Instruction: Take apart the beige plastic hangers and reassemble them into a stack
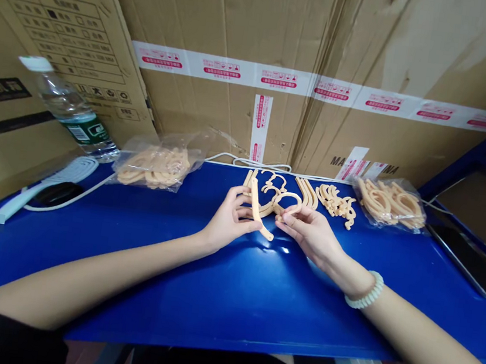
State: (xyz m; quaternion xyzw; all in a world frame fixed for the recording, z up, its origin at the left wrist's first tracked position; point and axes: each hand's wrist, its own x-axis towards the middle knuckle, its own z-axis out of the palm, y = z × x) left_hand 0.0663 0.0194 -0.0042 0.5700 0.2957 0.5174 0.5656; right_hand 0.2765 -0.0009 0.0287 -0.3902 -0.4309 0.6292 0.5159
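My left hand (230, 220) is closed on a long, slightly curved beige plastic hanger arm (255, 202), held tilted above the table. Facing it, my right hand (313, 236) pinches a beige plastic hanger hook (295, 196) by its lower end, with the curve upward. The two held parts are close together; whether they touch is unclear. Just behind them on the table lie loose hooks (275, 179), partly hidden by the hands. Several more hanger arms (307, 193) lie side by side beyond my right hand, beside a pile of small curved beige pieces (335, 201).
Clear bags of beige parts lie at left (154, 166) and right (388, 203) on the blue table (228, 298). A water bottle (74, 111), a pale brush-like object (71, 171) and a dark phone (472, 260) stand or lie outward. Cardboard (227, 20) walls the back; a white cable (245, 161) runs along it.
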